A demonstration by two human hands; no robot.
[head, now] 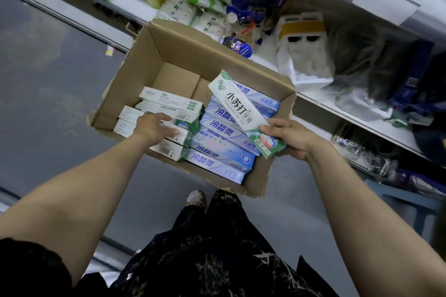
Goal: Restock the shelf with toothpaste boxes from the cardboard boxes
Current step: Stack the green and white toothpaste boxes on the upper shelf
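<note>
Open cardboard box sits on grey floor, just beside lower shelf. Right grip pinches green end of one white-green toothpaste box, thumb on top, box tilted up over the carton's right side. Left grip is inside the carton, fingers nearly straight and spread, resting on the white-green toothpaste boxes stacked at left, no clear hold. Blue toothpaste boxes lie in a row beside them
</note>
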